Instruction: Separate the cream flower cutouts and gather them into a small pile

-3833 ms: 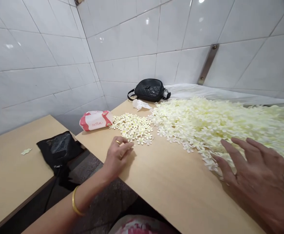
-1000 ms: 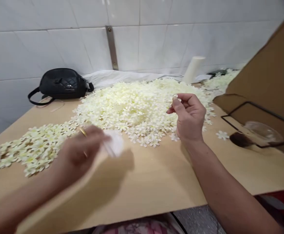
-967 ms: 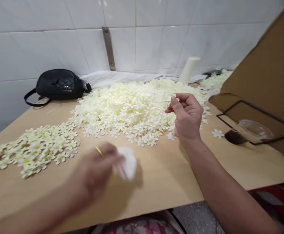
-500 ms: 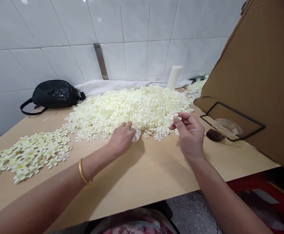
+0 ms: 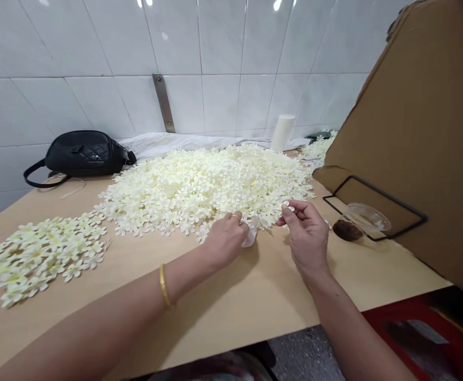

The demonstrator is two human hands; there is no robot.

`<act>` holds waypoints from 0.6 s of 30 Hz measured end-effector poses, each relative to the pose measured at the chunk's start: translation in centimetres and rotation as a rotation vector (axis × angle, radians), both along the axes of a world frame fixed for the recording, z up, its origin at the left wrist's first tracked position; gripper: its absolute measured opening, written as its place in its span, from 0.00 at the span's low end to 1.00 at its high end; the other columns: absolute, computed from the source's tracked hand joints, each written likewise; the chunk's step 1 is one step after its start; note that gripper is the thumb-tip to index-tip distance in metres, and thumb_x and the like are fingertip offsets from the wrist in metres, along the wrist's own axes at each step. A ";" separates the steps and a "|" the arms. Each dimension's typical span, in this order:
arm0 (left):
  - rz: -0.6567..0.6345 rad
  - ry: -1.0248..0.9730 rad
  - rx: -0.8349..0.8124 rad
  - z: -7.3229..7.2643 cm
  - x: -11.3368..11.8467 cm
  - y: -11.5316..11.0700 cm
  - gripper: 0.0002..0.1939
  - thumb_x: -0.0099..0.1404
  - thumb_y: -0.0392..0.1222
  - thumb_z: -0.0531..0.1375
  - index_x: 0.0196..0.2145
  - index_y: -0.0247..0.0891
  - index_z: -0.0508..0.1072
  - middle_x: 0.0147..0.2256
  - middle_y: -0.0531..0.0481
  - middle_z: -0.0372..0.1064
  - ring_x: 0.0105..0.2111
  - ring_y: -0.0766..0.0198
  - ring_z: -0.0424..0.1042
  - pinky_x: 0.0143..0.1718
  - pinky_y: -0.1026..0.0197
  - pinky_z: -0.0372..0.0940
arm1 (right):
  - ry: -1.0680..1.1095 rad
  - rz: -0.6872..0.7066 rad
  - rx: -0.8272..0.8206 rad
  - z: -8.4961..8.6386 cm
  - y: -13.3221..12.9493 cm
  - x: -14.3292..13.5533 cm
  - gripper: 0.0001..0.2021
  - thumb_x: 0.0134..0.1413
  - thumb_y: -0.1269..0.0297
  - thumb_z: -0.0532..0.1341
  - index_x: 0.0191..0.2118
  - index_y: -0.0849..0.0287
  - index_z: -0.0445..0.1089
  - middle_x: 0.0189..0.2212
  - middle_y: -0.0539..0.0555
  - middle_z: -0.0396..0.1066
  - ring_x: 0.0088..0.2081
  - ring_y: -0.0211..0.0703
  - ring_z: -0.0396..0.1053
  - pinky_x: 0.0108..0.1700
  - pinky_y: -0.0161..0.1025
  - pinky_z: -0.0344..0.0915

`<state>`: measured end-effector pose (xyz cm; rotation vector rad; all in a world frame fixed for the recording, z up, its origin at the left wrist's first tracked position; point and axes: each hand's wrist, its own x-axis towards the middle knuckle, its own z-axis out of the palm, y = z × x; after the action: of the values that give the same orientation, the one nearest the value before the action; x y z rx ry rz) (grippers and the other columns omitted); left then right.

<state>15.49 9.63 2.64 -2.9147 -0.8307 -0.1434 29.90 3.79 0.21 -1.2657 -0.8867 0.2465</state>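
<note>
My left hand point(image 5: 226, 241), with a ring and a gold bangle, is closed at the near edge of a big heap of pale cream artificial flowers point(image 5: 211, 180). A thin white petal-like piece point(image 5: 250, 235) sticks out beyond its fingers; the rest of it is hidden by the hand. To the right, my right hand point(image 5: 307, 235) is raised just over the table, thumb and fingers pinched on a small cream artificial flower point(image 5: 286, 205). A flatter spread of similar flowers point(image 5: 52, 251) lies at the left.
A black bag point(image 5: 84, 153) rests at the back left. Behind the heap stands a white roll point(image 5: 282, 133) by the tiled wall. On the right are a large cardboard sheet point(image 5: 409, 116), a black wire frame point(image 5: 386, 196), a clear lid point(image 5: 368, 218) and a dark brown round thing point(image 5: 347, 230).
My left hand has moved right along the heap's edge, closer to my right hand, with the white piece still in it. My right hand keeps its pinch on the flower, slightly lower in view.
</note>
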 end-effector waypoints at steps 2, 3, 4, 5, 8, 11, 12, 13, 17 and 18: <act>0.003 -0.043 0.002 0.9 -2.6 -0.9 0.14 0.56 0.26 0.46 0.31 0.34 0.69 0.33 0.44 0.61 0.32 0.60 0.62 0.27 0.61 0.60 | -0.012 0.000 -0.008 0.0 0.0 -0.1 0.09 0.47 0.60 0.59 0.35 0.58 0.64 0.21 0.46 0.62 0.22 0.34 0.63 0.27 0.33 0.62; -0.031 -0.055 -0.018 1.0 -4.0 -1.6 0.14 0.56 0.27 0.46 0.33 0.35 0.68 0.34 0.44 0.61 0.32 0.61 0.61 0.28 0.61 0.60 | -0.013 0.004 -0.011 0.0 -0.1 -0.2 0.09 0.47 0.61 0.59 0.36 0.58 0.64 0.22 0.46 0.62 0.23 0.34 0.64 0.27 0.33 0.62; -0.078 -0.058 -0.050 0.8 -5.4 -2.5 0.14 0.57 0.28 0.46 0.35 0.35 0.68 0.34 0.44 0.61 0.32 0.61 0.61 0.29 0.62 0.60 | -0.014 0.010 -0.012 0.0 -0.1 -0.3 0.10 0.47 0.61 0.59 0.36 0.58 0.64 0.22 0.46 0.63 0.23 0.34 0.64 0.27 0.33 0.62; -0.147 -0.046 -0.085 0.5 -6.7 -3.4 0.14 0.57 0.29 0.46 0.36 0.35 0.68 0.34 0.45 0.62 0.32 0.61 0.60 0.29 0.62 0.60 | -0.014 0.018 -0.013 0.0 -0.1 -0.4 0.10 0.47 0.61 0.59 0.36 0.58 0.64 0.23 0.47 0.63 0.23 0.34 0.64 0.27 0.33 0.62; -0.279 0.023 -0.109 -1.2 -9.3 -4.4 0.14 0.60 0.32 0.46 0.40 0.35 0.66 0.34 0.44 0.63 0.31 0.61 0.60 0.32 0.60 0.60 | -0.017 0.062 -0.028 0.1 -0.2 -0.9 0.09 0.47 0.61 0.59 0.36 0.58 0.65 0.23 0.47 0.63 0.24 0.33 0.64 0.27 0.32 0.62; -0.157 0.045 -0.051 -1.9 -10.0 -2.6 0.14 0.60 0.34 0.47 0.42 0.35 0.66 0.36 0.42 0.63 0.35 0.59 0.61 0.34 0.59 0.60 | -0.007 0.159 -0.085 0.0 -0.5 -1.4 0.09 0.47 0.61 0.60 0.35 0.58 0.64 0.23 0.47 0.62 0.23 0.33 0.63 0.27 0.32 0.62; -0.083 0.049 -0.033 -1.6 -10.0 -1.6 0.13 0.59 0.33 0.48 0.41 0.35 0.66 0.37 0.42 0.62 0.36 0.59 0.61 0.33 0.59 0.61 | 0.000 0.202 -0.121 0.0 -0.7 -1.6 0.09 0.47 0.60 0.60 0.35 0.58 0.64 0.22 0.47 0.62 0.23 0.33 0.63 0.26 0.32 0.62; -0.003 0.047 -0.015 -1.2 -10.0 -0.6 0.13 0.58 0.31 0.47 0.39 0.36 0.67 0.37 0.43 0.62 0.35 0.59 0.61 0.31 0.60 0.60 | 0.009 0.248 -0.167 -0.1 -0.9 -1.8 0.10 0.47 0.60 0.60 0.35 0.58 0.64 0.22 0.47 0.62 0.23 0.33 0.62 0.25 0.32 0.61; 0.192 -0.066 0.034 0.6 -10.9 1.0 0.18 0.56 0.27 0.45 0.38 0.37 0.68 0.35 0.44 0.61 0.33 0.62 0.62 0.28 0.63 0.59 | 0.026 0.405 -0.363 -0.6 -2.1 -2.3 0.11 0.46 0.57 0.59 0.34 0.58 0.63 0.22 0.48 0.61 0.23 0.34 0.61 0.22 0.30 0.59; 0.179 -0.099 0.027 0.8 -11.3 0.6 0.18 0.57 0.27 0.44 0.39 0.37 0.68 0.35 0.44 0.61 0.34 0.62 0.62 0.28 0.63 0.59 | 0.022 0.438 -0.397 -0.6 -2.4 -2.4 0.11 0.46 0.57 0.59 0.34 0.58 0.63 0.21 0.48 0.61 0.23 0.34 0.61 0.23 0.30 0.59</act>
<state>4.19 10.23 3.44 -2.8099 -1.0909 -0.2835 27.47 1.41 -0.43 -1.4144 -1.1281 0.8144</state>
